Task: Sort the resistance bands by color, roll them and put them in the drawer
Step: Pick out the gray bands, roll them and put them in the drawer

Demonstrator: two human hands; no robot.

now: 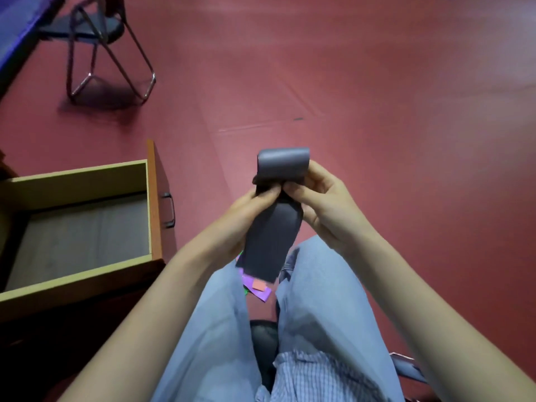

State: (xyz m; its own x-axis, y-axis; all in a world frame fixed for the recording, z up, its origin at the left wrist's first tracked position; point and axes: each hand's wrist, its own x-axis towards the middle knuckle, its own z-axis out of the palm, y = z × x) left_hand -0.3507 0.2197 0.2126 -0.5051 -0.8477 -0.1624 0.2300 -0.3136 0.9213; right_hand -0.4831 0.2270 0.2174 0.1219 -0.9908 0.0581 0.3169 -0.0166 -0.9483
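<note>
Between the knees: loose bands [258, 287], purple, orange and green, unrolled, partly hidden by the legs. Above them, left hand [246, 210] and right hand [324, 198] both pinch the grey band [269, 236]; top rolled, tail hanging. Left: drawer [78, 171] open, no rolls seen inside, left end cut off. Judged early; most rolling remains.

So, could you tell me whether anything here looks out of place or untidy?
Yes: purple, orange and green bands lie jumbled and overlapping, seen between the person's legs, not sorted. Otherwise the left hand and right hand grip the grey band, partly rolled, and the drawer stands open.
</note>
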